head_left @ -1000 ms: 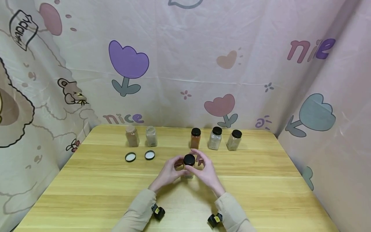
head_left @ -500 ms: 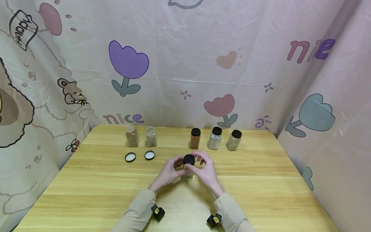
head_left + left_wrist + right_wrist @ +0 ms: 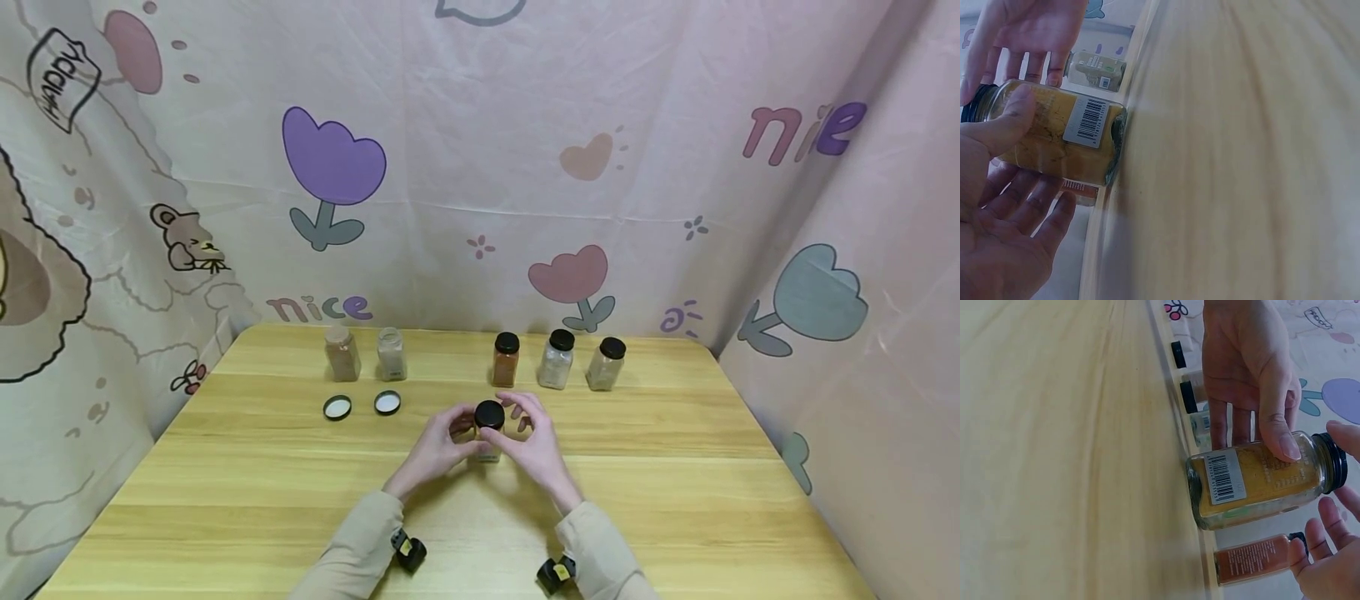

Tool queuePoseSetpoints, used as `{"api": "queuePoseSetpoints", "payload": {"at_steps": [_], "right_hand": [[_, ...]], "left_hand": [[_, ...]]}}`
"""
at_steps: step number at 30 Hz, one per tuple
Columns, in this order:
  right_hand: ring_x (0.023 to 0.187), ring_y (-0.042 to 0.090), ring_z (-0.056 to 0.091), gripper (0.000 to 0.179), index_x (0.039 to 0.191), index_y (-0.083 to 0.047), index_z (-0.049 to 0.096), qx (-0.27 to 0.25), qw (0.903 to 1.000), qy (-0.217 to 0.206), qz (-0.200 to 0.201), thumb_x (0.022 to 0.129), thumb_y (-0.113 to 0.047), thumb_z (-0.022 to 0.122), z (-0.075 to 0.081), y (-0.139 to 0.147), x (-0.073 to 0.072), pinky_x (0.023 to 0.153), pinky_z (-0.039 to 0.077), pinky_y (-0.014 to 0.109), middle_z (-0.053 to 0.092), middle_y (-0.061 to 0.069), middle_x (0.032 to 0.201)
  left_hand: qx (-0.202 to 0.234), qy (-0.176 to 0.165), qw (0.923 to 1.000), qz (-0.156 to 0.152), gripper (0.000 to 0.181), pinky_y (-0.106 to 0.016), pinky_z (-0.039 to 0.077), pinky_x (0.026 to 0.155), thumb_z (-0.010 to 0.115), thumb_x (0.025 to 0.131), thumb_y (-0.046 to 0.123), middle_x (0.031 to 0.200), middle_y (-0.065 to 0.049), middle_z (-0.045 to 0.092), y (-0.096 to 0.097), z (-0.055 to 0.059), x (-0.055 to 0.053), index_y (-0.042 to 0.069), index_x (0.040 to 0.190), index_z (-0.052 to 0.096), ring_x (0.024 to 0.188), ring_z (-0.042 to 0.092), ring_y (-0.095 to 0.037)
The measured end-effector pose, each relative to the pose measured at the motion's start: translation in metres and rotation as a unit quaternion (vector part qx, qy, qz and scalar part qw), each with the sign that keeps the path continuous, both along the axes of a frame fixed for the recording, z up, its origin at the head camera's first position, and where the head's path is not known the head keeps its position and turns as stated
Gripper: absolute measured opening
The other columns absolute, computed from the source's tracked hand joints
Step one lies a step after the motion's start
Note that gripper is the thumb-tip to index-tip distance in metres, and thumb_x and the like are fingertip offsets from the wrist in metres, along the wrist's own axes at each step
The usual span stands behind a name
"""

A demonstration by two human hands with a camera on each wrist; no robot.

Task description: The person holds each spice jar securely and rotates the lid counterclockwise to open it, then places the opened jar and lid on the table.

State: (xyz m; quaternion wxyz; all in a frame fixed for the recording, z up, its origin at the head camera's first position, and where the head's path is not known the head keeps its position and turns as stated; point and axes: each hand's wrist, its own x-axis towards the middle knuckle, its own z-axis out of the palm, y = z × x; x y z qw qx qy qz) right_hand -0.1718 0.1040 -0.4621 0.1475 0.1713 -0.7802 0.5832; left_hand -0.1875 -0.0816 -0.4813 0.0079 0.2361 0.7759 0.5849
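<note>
A glass spice jar [image 3: 489, 454] of yellow-brown powder stands on the table in front of me, with a black screw lid [image 3: 490, 414] on it. My left hand [image 3: 437, 444] grips the jar's body; its thumb lies across the glass, plain in the left wrist view. Around the lid curves my right hand [image 3: 534, 442], thumb at the near edge and index finger by the far edge. Its other fingers [image 3: 1319, 540] are spread off the glass. A barcode label [image 3: 1226, 476] marks the lower side of the jar [image 3: 1260, 481].
At the back left stand two lidless jars, one brown [image 3: 343, 357] and one pale [image 3: 392, 357]. Their lids [image 3: 337, 407] lie upturned before them. Back right are three capped jars: orange-red [image 3: 506, 364], white [image 3: 556, 365] and pale beige [image 3: 604, 368]. A printed curtain [image 3: 465, 167] hangs behind.
The right hand's fingers have shifted slightly around the lid, drawing a little nearer to me since a second ago. The left hand and the jar have stayed in place.
</note>
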Motion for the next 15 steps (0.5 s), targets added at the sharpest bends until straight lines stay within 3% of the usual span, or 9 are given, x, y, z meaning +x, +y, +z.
{"api": "queuePoseSetpoints", "payload": {"at_steps": [8,15], "right_hand": [[0.085,0.027,0.051,0.044,0.115,-0.005,0.07,0.011,0.9996,-0.001,-0.024,0.075,-0.01,0.088,0.0021,-0.0022,0.0009,0.07,0.045,0.027,0.067,0.012,0.107],[0.088,0.031,0.053,0.04,0.116,-0.004,0.073,0.018,0.9997,0.014,-0.005,0.078,-0.009,0.086,0.0021,0.0018,0.0006,0.071,0.046,0.028,0.071,0.013,0.108]], "left_hand": [[0.0,-0.002,1.0,0.0,0.047,-0.049,0.052,0.108,0.081,0.084,0.008,0.123,-0.025,0.068,-0.0007,0.0004,0.0013,-0.006,0.124,0.061,0.116,0.066,-0.039],[-0.005,-0.001,1.0,0.0,0.047,-0.049,0.052,0.108,0.081,0.084,0.009,0.123,-0.024,0.068,-0.0007,-0.0005,0.0008,-0.005,0.124,0.061,0.117,0.066,-0.039]]}}
